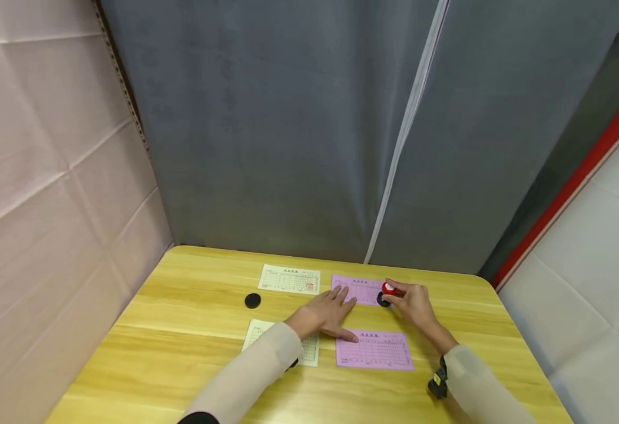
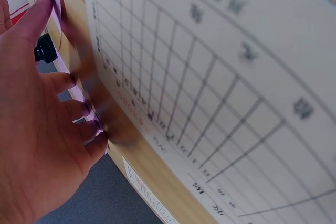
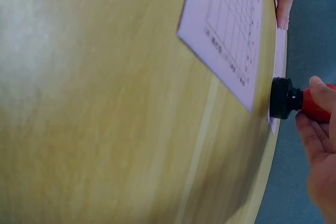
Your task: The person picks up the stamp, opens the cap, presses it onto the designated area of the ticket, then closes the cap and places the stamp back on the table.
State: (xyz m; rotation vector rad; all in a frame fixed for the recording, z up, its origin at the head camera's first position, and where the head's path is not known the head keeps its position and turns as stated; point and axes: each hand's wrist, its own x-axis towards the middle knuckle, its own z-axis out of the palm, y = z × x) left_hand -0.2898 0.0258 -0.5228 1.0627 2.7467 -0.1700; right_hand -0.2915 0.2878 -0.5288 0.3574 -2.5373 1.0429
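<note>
My right hand (image 1: 412, 301) pinches the red handle of a stamp (image 1: 388, 288) between thumb and fingers. The stamp's black base (image 3: 281, 98) stands on the right end of the far purple form (image 1: 356, 284), as the right wrist view shows from the side. Fingers spread, my left hand (image 1: 327, 313) rests with its fingertips on that same form, left of the stamp. Its thumb reaches to the top edge of the near purple form (image 1: 375, 356). In the left wrist view, the palm and spread fingers show beside a pale printed form (image 2: 210, 93).
A pale form with a red stamp mark (image 1: 290, 279) lies at the back, left of the far purple form. A round black disc (image 1: 252, 301) sits in front of it. My left forearm partly covers the near pale form (image 1: 257, 331). A grey curtain (image 1: 288, 147) hangs behind the wooden table (image 1: 145, 353).
</note>
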